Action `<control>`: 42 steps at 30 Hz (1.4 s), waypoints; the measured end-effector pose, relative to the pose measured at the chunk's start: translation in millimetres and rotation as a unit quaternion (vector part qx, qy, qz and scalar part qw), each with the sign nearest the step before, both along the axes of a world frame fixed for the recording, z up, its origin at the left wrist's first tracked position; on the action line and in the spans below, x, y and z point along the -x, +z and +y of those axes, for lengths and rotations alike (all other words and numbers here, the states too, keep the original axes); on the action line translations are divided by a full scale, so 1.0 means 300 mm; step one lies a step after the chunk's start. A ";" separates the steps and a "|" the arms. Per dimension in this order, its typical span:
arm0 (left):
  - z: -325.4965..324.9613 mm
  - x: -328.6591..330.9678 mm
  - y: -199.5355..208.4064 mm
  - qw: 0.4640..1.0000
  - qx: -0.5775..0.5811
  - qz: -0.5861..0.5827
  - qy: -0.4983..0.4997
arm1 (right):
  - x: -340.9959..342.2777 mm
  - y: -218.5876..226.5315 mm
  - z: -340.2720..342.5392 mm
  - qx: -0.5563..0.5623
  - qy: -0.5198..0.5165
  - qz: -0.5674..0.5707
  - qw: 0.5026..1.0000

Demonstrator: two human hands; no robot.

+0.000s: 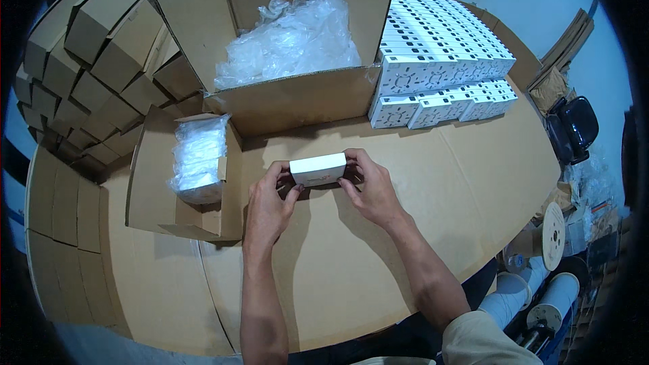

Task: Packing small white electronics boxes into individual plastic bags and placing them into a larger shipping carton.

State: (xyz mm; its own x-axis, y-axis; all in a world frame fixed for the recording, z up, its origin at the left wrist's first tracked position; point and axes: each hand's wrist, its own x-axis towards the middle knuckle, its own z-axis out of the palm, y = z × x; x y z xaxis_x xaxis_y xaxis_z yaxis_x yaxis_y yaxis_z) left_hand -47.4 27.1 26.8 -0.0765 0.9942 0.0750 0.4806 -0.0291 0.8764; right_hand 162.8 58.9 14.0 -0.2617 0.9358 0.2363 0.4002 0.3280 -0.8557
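Observation:
A small white box [318, 170] is held level over the cardboard-covered table, between my two hands. The fingers and thumb of my left hand [272, 199] grip its left end. At the right end, my right hand [368, 186] closes on it in the same way. Just left of my left hand stands an open brown carton [154, 182]. Inside it is a row of items in clear plastic wrap [200, 155]; what is under the wrap I cannot make out.
A large open carton [297, 98] with crumpled clear bags [294, 40] stands behind my hands. White patterned boxes [439, 71] are stacked at the far right. Brown cartons [111, 88] pile up at the left. Beyond the table's right edge are a black chair [574, 125] and white rolls [554, 297].

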 end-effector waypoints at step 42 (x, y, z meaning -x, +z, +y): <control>0.867 -0.094 0.384 0.955 -0.111 0.275 0.003 | -0.065 -0.060 0.071 -0.138 -0.111 -0.144 0.974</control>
